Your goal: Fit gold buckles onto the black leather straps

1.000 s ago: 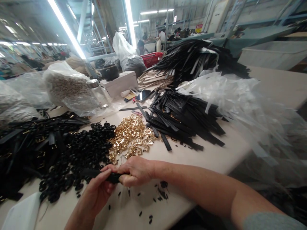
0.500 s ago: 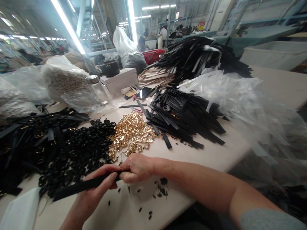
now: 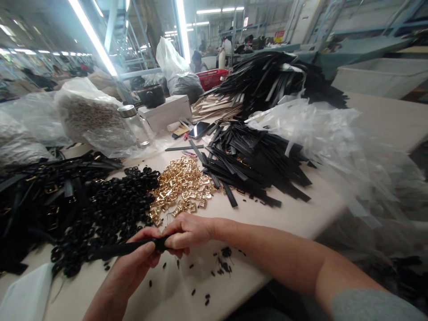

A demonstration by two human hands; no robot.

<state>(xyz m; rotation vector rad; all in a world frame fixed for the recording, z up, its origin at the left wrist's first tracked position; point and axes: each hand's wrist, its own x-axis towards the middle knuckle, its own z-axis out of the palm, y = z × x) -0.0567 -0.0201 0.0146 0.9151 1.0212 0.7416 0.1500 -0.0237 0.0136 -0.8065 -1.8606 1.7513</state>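
Both hands are closed on one black strap (image 3: 115,250). The left hand (image 3: 135,257) pinches it with the thumb on top and the fingers beneath. The right hand (image 3: 189,232) is curled tightly round the end nearest it, the fingertips almost touching the left hand's. What exactly lies between them is too dark to tell. The strap is above the near part of the table (image 3: 287,223), its free end pointing left over the edge of a heap of black loops (image 3: 117,203).

Under and just right of the hands, small black bits (image 3: 223,262) are scattered on the tabletop. Just beyond the hands lie gold buckles (image 3: 182,180), heaped against the loops. Left of the loops is a tangle of black straps with gold buckles among them (image 3: 30,196); right of the gold heap is a pile of loose straps (image 3: 254,162).

Farther back stand a glass jar (image 3: 134,125) with a metal lid and a white box (image 3: 167,111) with a black pot (image 3: 151,95) on it. A phone (image 3: 199,129) lies near the box. Behind the loose straps is a big black bundle (image 3: 274,80), with clear plastic (image 3: 334,138) spread to the right.
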